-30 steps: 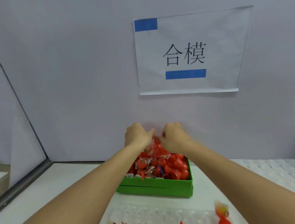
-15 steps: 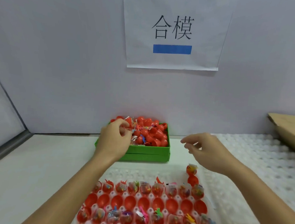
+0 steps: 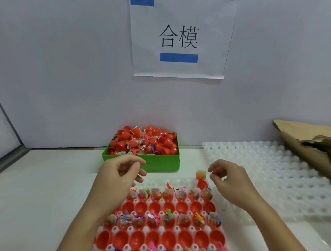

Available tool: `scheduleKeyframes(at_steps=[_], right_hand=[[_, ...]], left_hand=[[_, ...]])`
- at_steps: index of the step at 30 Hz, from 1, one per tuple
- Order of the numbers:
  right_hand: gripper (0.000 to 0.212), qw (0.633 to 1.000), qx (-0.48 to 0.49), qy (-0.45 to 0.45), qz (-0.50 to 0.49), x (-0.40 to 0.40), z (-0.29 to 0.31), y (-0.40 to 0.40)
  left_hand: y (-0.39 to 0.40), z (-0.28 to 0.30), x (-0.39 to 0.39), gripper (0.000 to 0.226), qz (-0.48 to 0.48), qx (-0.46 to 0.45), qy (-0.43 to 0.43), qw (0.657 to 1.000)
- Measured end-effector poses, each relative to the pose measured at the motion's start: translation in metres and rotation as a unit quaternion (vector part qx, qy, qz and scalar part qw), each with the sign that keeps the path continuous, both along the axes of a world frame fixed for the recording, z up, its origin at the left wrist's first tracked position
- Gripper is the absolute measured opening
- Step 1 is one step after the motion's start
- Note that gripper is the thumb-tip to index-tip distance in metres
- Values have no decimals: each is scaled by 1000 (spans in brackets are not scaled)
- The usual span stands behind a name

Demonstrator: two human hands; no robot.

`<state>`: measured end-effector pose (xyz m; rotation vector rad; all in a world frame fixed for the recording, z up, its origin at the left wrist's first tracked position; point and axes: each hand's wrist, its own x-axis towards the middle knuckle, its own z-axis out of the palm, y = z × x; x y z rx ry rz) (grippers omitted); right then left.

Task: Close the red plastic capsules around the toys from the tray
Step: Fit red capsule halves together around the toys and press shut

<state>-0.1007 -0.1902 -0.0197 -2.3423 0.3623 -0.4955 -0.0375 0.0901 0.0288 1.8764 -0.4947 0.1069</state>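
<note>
Left hand (image 3: 119,172) at centre-left of frame, over the bench (image 3: 40,186), fingers (image 3: 138,165) loosely curled, empty. Green box (image 3: 159,159) heaped with red capsules (image 3: 154,142), centre frame against the wall, beyond the hand. Clear tray (image 3: 166,227) in lower centre: rows of red capsule halves (image 3: 168,207), some holding bagged toys (image 3: 156,194), others bare. Right hand (image 3: 232,183) at centre-right, fingers half-curled, gripping nothing, just beside a filled capsule (image 3: 201,175) at the tray's upper right corner. White dimpled sheet (image 3: 272,177), cardboard (image 3: 311,143) far right.

The box (image 3: 159,159) sits behind the tray (image 3: 175,239), cardboard (image 3: 307,148) far right.
</note>
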Motion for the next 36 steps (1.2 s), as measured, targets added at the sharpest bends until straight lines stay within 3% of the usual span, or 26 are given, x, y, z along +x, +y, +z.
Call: scheduleKeyframes(at_steps=[13, 21, 27, 34, 36], right_hand=[[7, 993, -88, 80, 11, 19, -4, 4], [13, 994, -83, 73, -11, 23, -9, 7], [17, 996, -81, 15, -18, 21, -3, 6], [20, 994, -14, -40, 104, 7, 31, 22], [22, 988, 5, -43, 148, 0, 41, 32]], left_hand=[[-28, -3, 8, 18, -43, 60, -38, 997], [-30, -1, 5, 18, -47, 63, -48, 996], [-32, -1, 2, 18, -43, 64, -48, 996], [-37, 0, -6, 17, -73, 92, -22, 993], [-38, -3, -11, 26, -82, 104, 6, 991]])
